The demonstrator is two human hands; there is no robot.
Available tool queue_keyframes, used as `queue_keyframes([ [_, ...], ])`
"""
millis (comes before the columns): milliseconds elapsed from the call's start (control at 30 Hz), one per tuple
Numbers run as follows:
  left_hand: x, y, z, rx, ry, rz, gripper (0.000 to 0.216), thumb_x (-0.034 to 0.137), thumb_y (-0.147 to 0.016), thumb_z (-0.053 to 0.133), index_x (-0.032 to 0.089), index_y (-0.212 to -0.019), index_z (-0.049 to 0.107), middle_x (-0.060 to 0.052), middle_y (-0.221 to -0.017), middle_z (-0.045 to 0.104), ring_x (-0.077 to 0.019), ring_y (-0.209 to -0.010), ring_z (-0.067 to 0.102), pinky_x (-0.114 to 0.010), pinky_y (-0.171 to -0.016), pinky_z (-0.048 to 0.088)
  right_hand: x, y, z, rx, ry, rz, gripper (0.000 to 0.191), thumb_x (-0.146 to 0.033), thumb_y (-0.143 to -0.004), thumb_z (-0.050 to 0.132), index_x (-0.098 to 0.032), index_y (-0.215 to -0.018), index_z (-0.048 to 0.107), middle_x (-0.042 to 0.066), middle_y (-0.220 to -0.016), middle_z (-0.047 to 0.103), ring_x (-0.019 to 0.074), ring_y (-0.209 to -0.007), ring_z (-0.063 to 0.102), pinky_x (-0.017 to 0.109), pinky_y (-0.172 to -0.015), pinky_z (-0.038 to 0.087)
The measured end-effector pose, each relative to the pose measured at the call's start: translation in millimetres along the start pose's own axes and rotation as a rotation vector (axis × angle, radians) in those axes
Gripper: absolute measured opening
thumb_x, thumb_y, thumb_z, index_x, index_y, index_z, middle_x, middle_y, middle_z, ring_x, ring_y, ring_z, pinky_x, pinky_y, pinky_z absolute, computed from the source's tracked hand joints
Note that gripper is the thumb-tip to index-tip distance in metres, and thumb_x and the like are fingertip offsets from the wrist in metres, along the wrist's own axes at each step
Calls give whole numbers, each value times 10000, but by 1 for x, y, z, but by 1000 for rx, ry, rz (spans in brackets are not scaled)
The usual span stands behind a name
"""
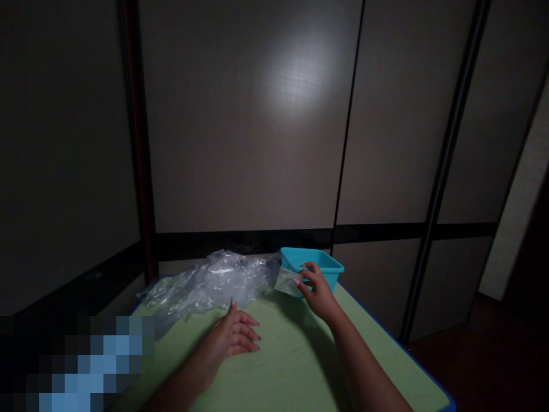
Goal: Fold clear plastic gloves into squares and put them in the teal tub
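My right hand reaches forward and pinches a small clear plastic bag just in front of a turquoise plastic bin at the table's far edge. My left hand lies flat on the green table top, fingers stretched out and pointing right, holding nothing. Just beyond my left hand sits a crumpled heap of clear plastic bags, reaching from the table's far left towards the bin.
The table has a blue rim along its right edge. Behind it stand large grey wall panels with dark frames. The room is dim. A blurred patch covers the lower left corner.
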State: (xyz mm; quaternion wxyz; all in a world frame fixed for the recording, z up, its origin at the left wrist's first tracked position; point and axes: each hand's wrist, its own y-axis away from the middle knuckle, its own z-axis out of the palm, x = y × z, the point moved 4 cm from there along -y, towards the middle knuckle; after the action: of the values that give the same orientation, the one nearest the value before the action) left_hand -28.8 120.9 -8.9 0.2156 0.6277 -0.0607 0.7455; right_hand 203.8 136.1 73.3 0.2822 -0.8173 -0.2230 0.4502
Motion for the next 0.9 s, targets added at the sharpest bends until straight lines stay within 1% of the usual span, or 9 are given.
queue_keyframes([
  [100, 5, 4, -4, 85, 40, 21, 700, 779, -675, 371, 145, -877, 588, -99, -846, 650, -214, -686, 639, -324, -659, 448, -19, 5, 1, -3, 33, -49, 138, -266, -803, 520, -170, -713, 562, 88, -1050, 444, 209, -982, 486, 296, -768, 444],
  [200, 11, 11, -6, 147, 148, 76, 621, 691, -744, 416, 170, -1060, 535, -131, -1098, 583, -233, -870, 619, -344, -742, 458, -43, 13, 11, -46, 5, -98, 128, -262, -813, 520, -178, -735, 576, 91, -1082, 465, 221, -1048, 459, 317, -858, 393],
  [267, 14, 16, -3, 143, 238, 81, 637, 669, -769, 409, 189, -1186, 454, -139, -1167, 545, -246, -909, 611, -371, -781, 457, -60, 19, 20, -91, -18, -152, 104, -255, -814, 525, -191, -770, 595, 82, -958, 514, 240, -1142, 387, 338, -930, 334],
  [333, 16, 20, 1, 124, 328, 57, 684, 678, -767, 400, 222, -1275, 363, -130, -1153, 559, -262, -887, 621, -410, -782, 460, -75, 25, 28, -149, -62, -174, 100, -258, -814, 530, -194, -797, 605, 87, -968, 508, 240, -1161, 370, 337, -936, 327],
  [400, 18, 22, 6, 83, 422, 40, 711, 682, -752, 424, 235, -1298, 338, -122, -1117, 586, -280, -896, 618, -423, -764, 468, -86, 32, 36, -234, -107, -173, 101, -260, -813, 536, -194, -784, 607, 88, -1026, 491, 231, -1133, 400, 326, -926, 338],
  [533, 21, 25, 14, -9, 572, 4, 740, 692, -709, 477, 171, -1232, 436, -140, -1040, 625, -292, -839, 628, -410, -716, 491, -104, 44, 47, -406, -175, -181, 108, -266, -812, 540, -192, -789, 616, 83, -1101, 467, 207, -1063, 452, 302, -899, 363],
  [700, 19, 27, 14, 21, 554, -32, 610, 596, -747, 511, 166, -1180, 482, -112, -963, 653, -244, -698, 634, -358, -596, 502, -123, 55, 53, -586, -276, -143, 125, -298, -793, 571, -201, -767, 645, 73, -1196, 434, 195, -1026, 481, 303, -900, 370],
  [800, 18, 26, 11, 73, 538, -7, 546, 536, -756, 529, 186, -1172, 489, -89, -990, 648, -230, -703, 630, -339, -580, 498, -124, 55, 50, -616, -391, -83, 128, -332, -780, 590, -219, -781, 650, 76, -1172, 482, 211, -1052, 482, 330, -905, 368],
  [900, 18, 25, 8, 81, 524, 17, 589, 572, -743, 525, 186, -1187, 487, -106, -1059, 627, -267, -838, 624, -361, -641, 503, -114, 49, 38, -590, -544, 0, 167, -395, -753, 612, -235, -785, 645, 83, -1061, 570, 248, -1088, 471, 375, -891, 372],
])
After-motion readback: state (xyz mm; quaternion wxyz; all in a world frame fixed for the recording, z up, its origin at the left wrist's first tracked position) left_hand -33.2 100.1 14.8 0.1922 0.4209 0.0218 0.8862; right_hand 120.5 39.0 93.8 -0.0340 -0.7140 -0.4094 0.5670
